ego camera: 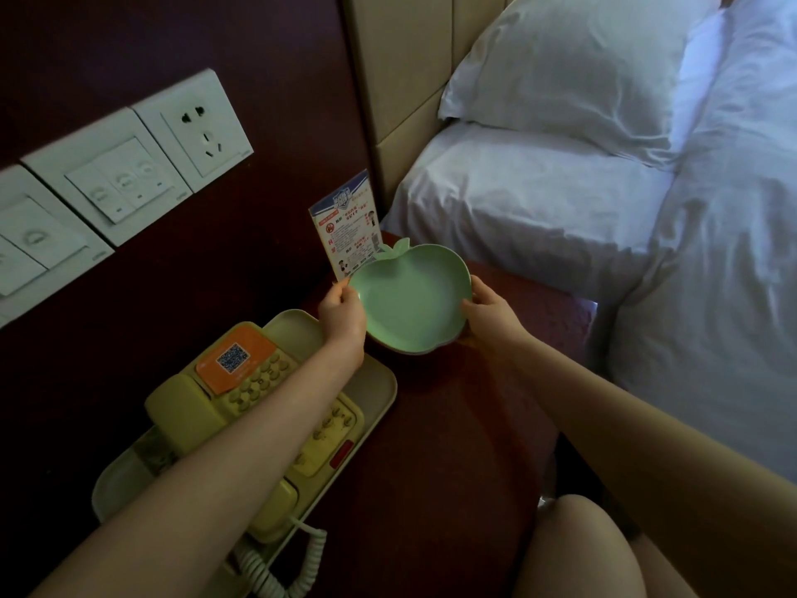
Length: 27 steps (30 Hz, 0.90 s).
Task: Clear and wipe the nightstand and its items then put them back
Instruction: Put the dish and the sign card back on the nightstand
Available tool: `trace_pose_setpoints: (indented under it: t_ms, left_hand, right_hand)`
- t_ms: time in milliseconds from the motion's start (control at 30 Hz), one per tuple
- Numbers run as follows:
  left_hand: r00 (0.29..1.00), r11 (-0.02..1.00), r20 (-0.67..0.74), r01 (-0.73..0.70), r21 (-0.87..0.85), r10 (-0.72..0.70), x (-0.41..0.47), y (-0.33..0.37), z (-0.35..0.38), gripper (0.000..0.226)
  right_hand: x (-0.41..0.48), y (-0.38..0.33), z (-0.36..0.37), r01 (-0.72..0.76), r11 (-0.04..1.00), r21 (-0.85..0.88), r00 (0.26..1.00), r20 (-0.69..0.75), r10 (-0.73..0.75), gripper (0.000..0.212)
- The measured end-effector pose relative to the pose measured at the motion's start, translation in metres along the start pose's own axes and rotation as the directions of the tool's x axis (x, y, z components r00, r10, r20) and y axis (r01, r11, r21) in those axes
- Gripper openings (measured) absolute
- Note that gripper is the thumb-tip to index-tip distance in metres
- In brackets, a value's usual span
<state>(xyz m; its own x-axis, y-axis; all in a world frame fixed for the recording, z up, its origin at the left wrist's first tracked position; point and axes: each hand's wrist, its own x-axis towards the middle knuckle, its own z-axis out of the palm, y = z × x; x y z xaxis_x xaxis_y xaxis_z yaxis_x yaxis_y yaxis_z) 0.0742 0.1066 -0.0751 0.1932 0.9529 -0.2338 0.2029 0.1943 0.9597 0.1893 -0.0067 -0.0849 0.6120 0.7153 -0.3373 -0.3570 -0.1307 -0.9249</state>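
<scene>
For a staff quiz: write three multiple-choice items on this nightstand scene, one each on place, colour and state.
1. Where does the telephone sit? A. on the bed B. in a cream tray on the nightstand C. on the floor
2. What colour is the apple-shaped dish? A. green B. red C. white
3. What holds the dish? A. the left grip and the right grip, at opposite rims B. one grip alone C. nothing
Answers: 1 B, the tray's rim shows around it; 2 A, pale green all over; 3 A, both grips curl over its edges.
</scene>
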Motion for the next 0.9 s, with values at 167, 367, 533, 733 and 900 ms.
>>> trace_pose_setpoints:
  t_ms: [167,367,533,733,900]
  left_hand:
    - [0.998,0.972,0.016,-0.07,0.222,0.068,0.013,-0.008,-0.008,0.038]
    - [0.996,0.958,-0.003,-0.087,0.274,0.091,0.023,-0.017,-0.014,0.044]
    - [0.988,0.898,0.013,-0.143,0.417,0.151,0.02,-0.02,-0.017,0.045]
    - [0.974,0.764,0.141,-0.225,0.604,0.175,0.017,-0.02,-0.019,0.043]
    - [0.945,0.702,0.249,-0.326,0.633,0.213,0.017,-0.025,-0.023,0.043]
  right_hand:
    - [0.011,0.01,0.005,-0.018,0.99,-0.14,0.992,-0.123,0.001,0.038]
    - [0.02,0.013,0.009,0.045,0.991,-0.123,0.982,-0.175,-0.066,0.033]
    - [0.02,0.018,0.007,0.099,0.976,-0.195,0.979,-0.158,-0.13,0.035]
    - [0.019,0.028,0.005,0.127,0.94,-0.316,0.954,-0.221,-0.204,0.028]
    - [0.023,0.029,0.003,0.111,0.955,-0.277,0.907,-0.365,-0.211,0.017]
